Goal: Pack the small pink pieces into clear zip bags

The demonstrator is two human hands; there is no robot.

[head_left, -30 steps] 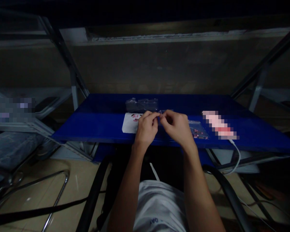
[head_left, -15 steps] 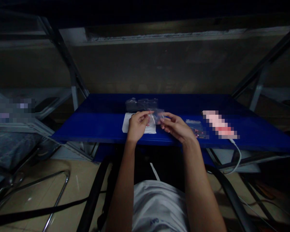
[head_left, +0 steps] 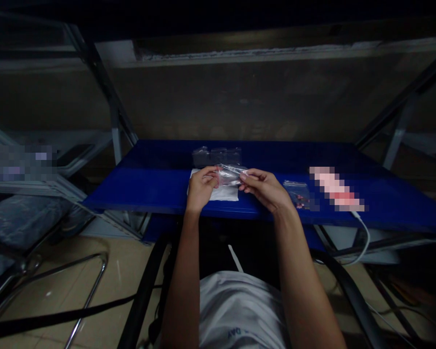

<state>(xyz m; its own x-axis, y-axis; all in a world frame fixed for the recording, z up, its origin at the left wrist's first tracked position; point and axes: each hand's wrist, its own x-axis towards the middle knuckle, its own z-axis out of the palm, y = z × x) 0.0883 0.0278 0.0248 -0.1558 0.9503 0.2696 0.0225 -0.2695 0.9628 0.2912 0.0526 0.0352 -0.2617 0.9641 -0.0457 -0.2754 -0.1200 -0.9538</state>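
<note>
Between my hands a small clear plastic bag [head_left: 229,175] is stretched out sideways, its film catching the light. My left hand [head_left: 202,188] pinches its left end, where a reddish strip shows by the fingertips. The right end is gripped by my right hand [head_left: 265,186], thumb against fingers. Beneath the bag lies a white sheet of paper or tissue [head_left: 225,194], partly covered by my left hand. Just behind are several clear bags [head_left: 217,156] in a row. To the right of my right hand rests a clear zip bag [head_left: 298,194] with small reddish pieces inside.
The blue table [head_left: 160,191] runs across the view. A blurred-out pinkish phone-like object [head_left: 336,189] lies at the right, with a white cable [head_left: 366,237] hanging over the front edge. Metal frame legs [head_left: 116,131] stand at both sides, and a chrome-legged chair [head_left: 90,286] is at lower left.
My hands have drawn slightly apart, and the clear bag between them is now pulled wider and flatter. The view has shifted slightly, so the table things appear a little further right.
</note>
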